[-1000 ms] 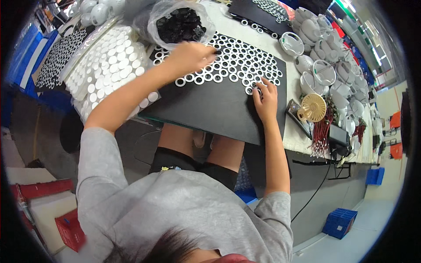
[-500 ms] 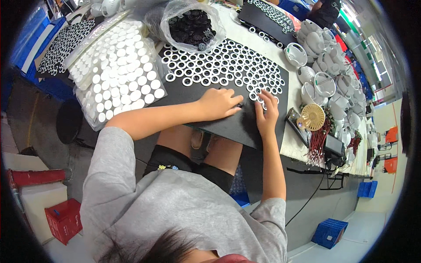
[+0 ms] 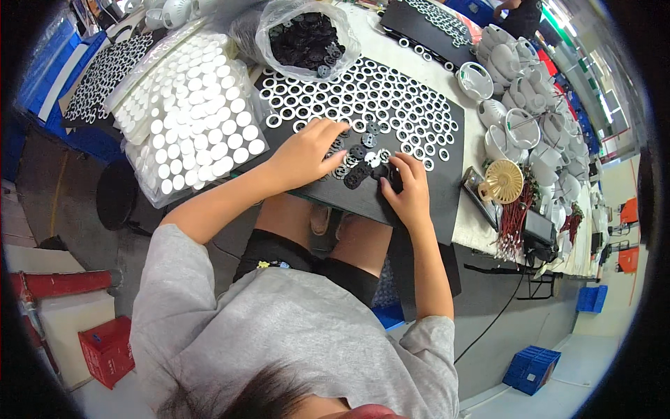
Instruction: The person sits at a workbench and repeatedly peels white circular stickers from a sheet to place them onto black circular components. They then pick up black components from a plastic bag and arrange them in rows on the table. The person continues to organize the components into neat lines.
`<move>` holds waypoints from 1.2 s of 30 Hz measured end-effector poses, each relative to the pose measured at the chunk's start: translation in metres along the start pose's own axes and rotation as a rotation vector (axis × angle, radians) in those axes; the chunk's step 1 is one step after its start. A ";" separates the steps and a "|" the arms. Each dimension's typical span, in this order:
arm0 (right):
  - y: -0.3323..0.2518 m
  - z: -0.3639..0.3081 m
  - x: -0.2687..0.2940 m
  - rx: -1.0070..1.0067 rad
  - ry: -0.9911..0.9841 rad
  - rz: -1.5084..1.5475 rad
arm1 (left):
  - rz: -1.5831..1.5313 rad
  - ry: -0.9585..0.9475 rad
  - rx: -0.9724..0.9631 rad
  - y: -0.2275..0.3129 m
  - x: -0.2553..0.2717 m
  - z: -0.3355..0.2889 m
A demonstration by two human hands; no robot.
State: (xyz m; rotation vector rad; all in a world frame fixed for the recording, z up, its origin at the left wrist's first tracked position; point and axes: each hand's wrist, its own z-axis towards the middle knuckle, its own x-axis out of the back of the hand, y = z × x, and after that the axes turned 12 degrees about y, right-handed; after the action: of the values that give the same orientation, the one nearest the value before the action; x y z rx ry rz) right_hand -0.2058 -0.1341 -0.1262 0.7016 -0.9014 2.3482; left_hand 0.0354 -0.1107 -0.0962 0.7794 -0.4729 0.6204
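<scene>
Between my hands, small round black discs [image 3: 359, 151] lie in a loose pile on the black board [image 3: 440, 192], and a few look paler. My left hand [image 3: 307, 153] reaches in over the pile's left side, fingers apart and partly covering some discs. On the other side, my right hand [image 3: 410, 190] curves round the pile's edge with thumb and fingers apart. Dark discs sit close to its fingertips, partly hidden. Beyond the hands, rows of white rings [image 3: 342, 99] cover the far part of the board, many with a black centre.
A clear plastic bag of black discs [image 3: 303, 42] stands behind the board. To the left lie sheets of white round pieces [image 3: 202, 133] in plastic. At right are white bowl-shaped housings [image 3: 520, 126], a gold ribbed disc [image 3: 502, 180] and red wires [image 3: 515, 227].
A pile of black discs now shows between my hands. My left hand has moved left, and my right hand slightly down and left. The view has shifted a little.
</scene>
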 end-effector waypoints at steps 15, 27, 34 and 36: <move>-0.008 -0.008 0.019 0.094 0.029 -0.114 | 0.081 -0.025 -0.050 0.004 -0.006 -0.038; -0.010 -0.003 0.003 0.154 0.003 -0.079 | 0.132 0.009 -0.250 0.013 -0.037 -0.031; -0.011 -0.008 0.009 -0.176 0.079 0.016 | 0.125 0.028 -0.247 0.014 -0.034 -0.029; 0.000 -0.012 0.014 -0.142 0.064 0.021 | 0.125 0.054 -0.290 0.015 -0.036 -0.033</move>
State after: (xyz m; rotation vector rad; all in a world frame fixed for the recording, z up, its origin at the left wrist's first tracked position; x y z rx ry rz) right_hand -0.2197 -0.1213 -0.1253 0.5598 -1.0396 2.2851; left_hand 0.0048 -0.0898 -0.1312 0.4593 -0.5513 0.6692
